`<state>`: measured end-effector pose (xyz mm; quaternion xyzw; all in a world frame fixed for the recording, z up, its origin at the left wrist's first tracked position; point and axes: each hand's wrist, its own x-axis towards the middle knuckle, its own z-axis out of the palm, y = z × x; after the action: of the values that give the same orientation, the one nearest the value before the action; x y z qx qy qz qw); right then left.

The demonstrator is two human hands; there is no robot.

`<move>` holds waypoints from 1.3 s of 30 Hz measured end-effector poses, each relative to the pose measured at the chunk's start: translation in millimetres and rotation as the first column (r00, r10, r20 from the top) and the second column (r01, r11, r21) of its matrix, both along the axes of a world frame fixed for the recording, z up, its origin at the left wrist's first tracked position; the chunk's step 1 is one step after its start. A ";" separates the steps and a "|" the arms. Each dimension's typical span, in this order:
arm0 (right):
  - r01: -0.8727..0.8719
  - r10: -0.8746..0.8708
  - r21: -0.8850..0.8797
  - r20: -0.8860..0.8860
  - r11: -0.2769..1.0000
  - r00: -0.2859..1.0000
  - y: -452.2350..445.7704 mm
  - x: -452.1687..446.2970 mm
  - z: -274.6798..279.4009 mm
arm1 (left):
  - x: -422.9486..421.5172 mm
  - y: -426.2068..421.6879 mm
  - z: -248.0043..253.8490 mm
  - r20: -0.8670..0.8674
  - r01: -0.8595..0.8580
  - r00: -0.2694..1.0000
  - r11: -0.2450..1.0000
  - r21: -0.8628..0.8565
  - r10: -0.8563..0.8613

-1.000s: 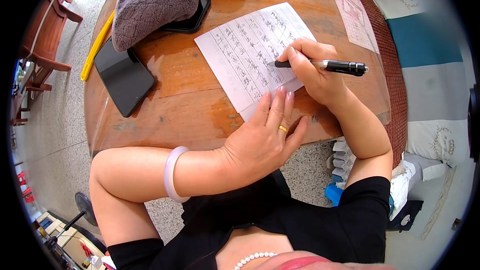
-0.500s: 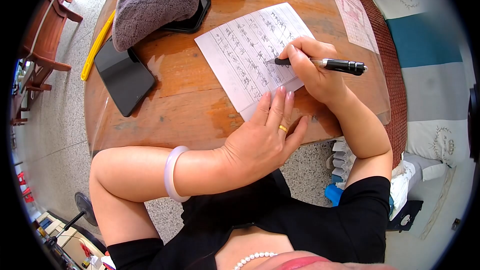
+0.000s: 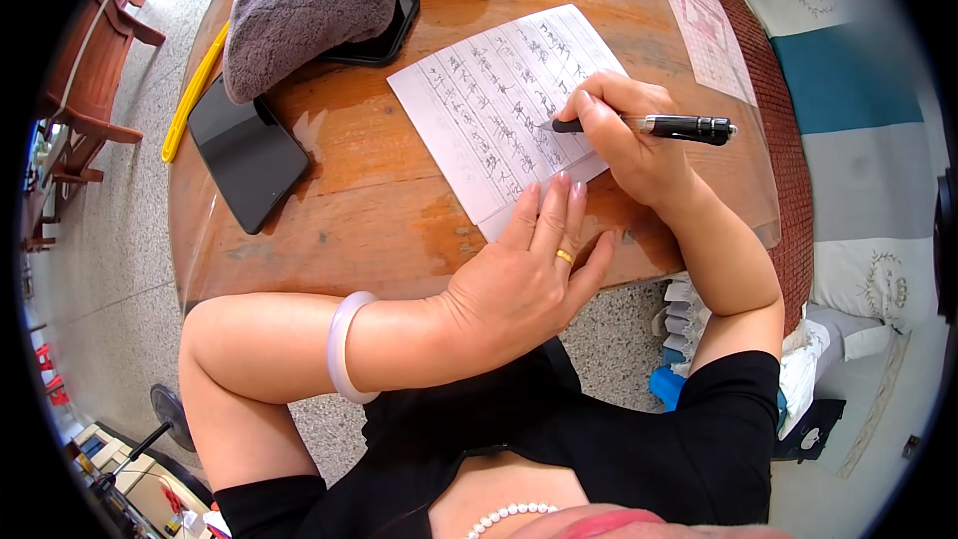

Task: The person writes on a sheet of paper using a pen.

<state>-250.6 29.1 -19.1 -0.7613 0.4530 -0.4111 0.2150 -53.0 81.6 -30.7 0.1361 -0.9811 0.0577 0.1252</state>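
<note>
Now the pen (image 3: pixel 671 127) slightly more level

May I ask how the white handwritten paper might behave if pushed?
The thin-looking white handwritten paper would likely bend. It might slide on the glossy brown wooden table, though the bare left hand resting on its near edge could resist.

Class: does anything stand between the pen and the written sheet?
Nothing visible does: the right hand holds the pen with its tip at the sheet. The left hand lies at the sheet's near edge, clear of the tip.
</note>
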 end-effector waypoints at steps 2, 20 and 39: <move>0.009 -0.009 0.010 0.003 1.000 1.000 0.1 -0.4 0.6 | -0.3 0.1 -0.3 -0.004 -0.003 1.000 1.000 0.006 0.003; 0.083 -0.093 0.113 0.094 0.990 0.991 4.5 -5.0 9.7 | 0.5 1.3 -1.4 -0.014 -0.013 1.000 1.000 0.010 0.013; -0.061 0.060 -0.021 -0.058 0.998 0.997 9.8 4.1 6.2 | 0.5 -1.4 1.4 0.002 -0.038 0.999 0.999 -0.015 0.038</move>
<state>-246.6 38.8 -12.9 -0.7885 0.4312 -0.3873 0.2056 -52.5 80.2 -29.3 0.1537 -0.9780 0.0676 0.1240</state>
